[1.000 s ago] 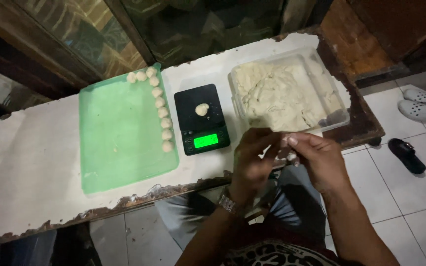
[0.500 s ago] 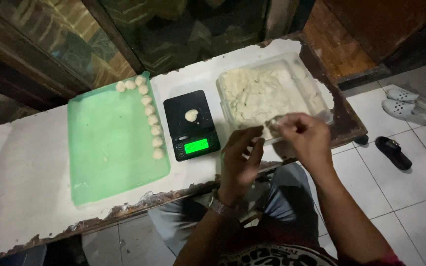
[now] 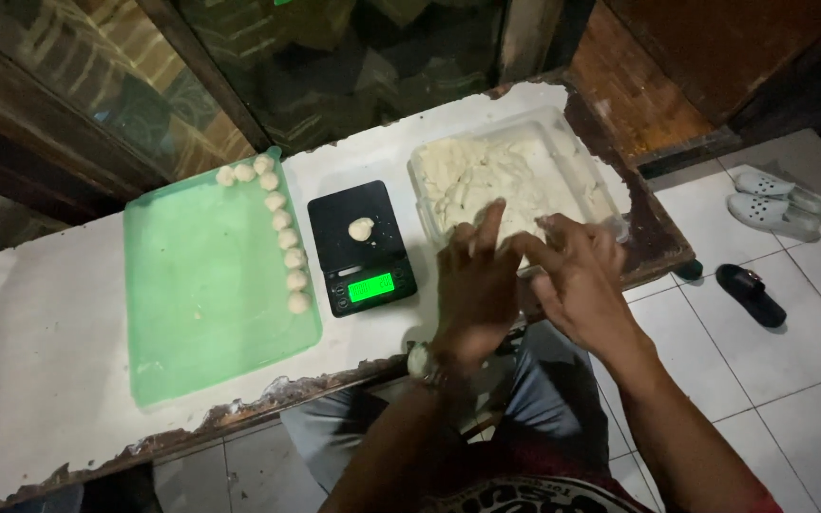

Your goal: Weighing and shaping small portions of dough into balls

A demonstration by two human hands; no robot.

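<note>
My left hand (image 3: 472, 280) and my right hand (image 3: 577, 271) meet at the near edge of a clear tub of pale dough (image 3: 505, 176), fingers touching each other. Whether they pinch a bit of dough between them I cannot tell. A black digital scale (image 3: 361, 249) with a lit green display stands left of the tub, with one small dough ball (image 3: 361, 229) on its plate. Further left lies a green tray (image 3: 206, 304) with a row of several dough balls (image 3: 282, 242) along its far and right edges.
The things rest on a long white-covered table (image 3: 40, 342) with a chipped wooden front edge. Dark glass panels stand behind it. On the tiled floor to the right lie pale sandals (image 3: 772, 201) and a black sandal (image 3: 751, 294). My knees are under the table.
My hands have moved from in front of my body up to the near edge of the dough tub. The view has shifted slightly left.
</note>
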